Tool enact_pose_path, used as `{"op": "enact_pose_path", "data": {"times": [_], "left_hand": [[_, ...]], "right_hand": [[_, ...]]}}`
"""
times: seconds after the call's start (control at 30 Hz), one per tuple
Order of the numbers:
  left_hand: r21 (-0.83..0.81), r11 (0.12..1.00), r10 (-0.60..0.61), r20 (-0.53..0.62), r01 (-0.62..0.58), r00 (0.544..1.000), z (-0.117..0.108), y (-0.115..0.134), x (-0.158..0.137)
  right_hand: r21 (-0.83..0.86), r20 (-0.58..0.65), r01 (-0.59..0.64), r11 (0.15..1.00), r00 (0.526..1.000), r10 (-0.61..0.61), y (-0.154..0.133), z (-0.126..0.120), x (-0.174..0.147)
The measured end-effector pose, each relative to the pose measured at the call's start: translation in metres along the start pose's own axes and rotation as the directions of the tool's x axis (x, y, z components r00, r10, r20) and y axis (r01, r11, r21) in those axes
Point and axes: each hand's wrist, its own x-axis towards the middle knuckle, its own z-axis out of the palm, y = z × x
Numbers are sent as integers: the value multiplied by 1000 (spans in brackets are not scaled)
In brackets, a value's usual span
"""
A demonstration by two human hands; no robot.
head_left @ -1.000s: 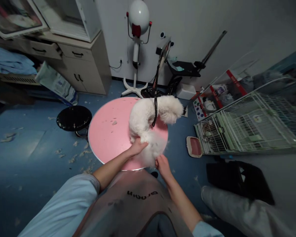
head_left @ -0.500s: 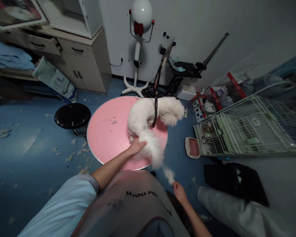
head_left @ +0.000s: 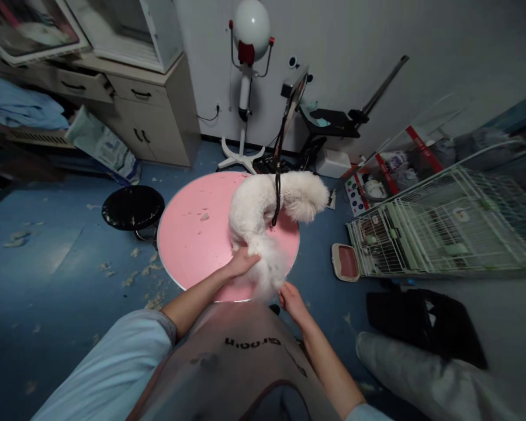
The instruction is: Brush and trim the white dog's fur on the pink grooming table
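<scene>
A white fluffy dog is on a round pink grooming table, its body curved and its head toward the right. A black loop leash hangs down around it. My left hand is closed around the base of the dog's tail, whose long fur spreads toward me. At the tail's lower right edge is my right hand, with its fingers pressed together. Whatever is between those fingers is hidden by the fur and the hand.
Small fur clumps lie on the table, more on the blue floor. A black stool stands at the left, a white dryer on a stand behind. To the right are a wire cage and a litter tray.
My right hand has moved up and left to the tail's fur. The loose tuft at its fingers no longer shows there. My left hand keeps its hold on the tail.
</scene>
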Motion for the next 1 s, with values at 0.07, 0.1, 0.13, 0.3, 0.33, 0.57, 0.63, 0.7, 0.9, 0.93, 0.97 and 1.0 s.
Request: {"op": "enact_pose_path", "data": {"times": [0.07, 0.1, 0.13, 0.3, 0.33, 0.57, 0.63, 0.7, 0.9, 0.93, 0.97, 1.0], "left_hand": [[13, 1000, 6, -5, -6, 1000, -1, 1, 0], [13, 1000, 2, -13, -2, 1000, -1, 1, 0], [13, 1000, -6, -16, 6, 1000, -1, 2, 0], [37, 998, -48, 1, 48, 999, 1, -2, -2], [33, 998, -50, 2, 49, 999, 2, -3, -2], [-8, 999, -38, 25, 39, 999, -2, -3, -2], [12, 999, -40, 39, 40, 998, -5, -3, -2], [30, 999, -38, 49, 37, 998, -6, -3, -3], [96, 995, -7, 46, 2, 999, -3, -5, -6], [112, 994, -19, 50, 13, 999, -3, -5, -7], [125, 992, -27, 57, 20, 998, -4, -6, -7], [136, 990, -31, 65, 22, 997, -4, -6, -8]], "right_hand": [[-66, -23, 25, 998, 999, -26, 11, -7, -2], [-113, -34, 45, 993, 998, -49, 18, -11, -3], [-166, -43, 62, 984, 997, -70, 25, -16, -4], [-403, -126, -10, 915, 991, -45, 82, -57, -18], [-434, -164, -50, 899, 986, -24, 94, -68, -22], [-443, -326, -141, 885, 945, -12, 97, -110, -30], [-313, -321, -70, 947, 947, -36, 66, -94, -27], [-101, -238, 11, 995, 971, -35, 28, -66, -22], [71, 66, 24, 997, 997, -29, -45, 15, 4], [44, 69, 9, 999, 998, -12, -47, 18, 7], [20, 70, -8, 1000, 998, 7, -47, 19, 10], [4, 70, -22, 1000, 997, 22, -46, 18, 11]]}}
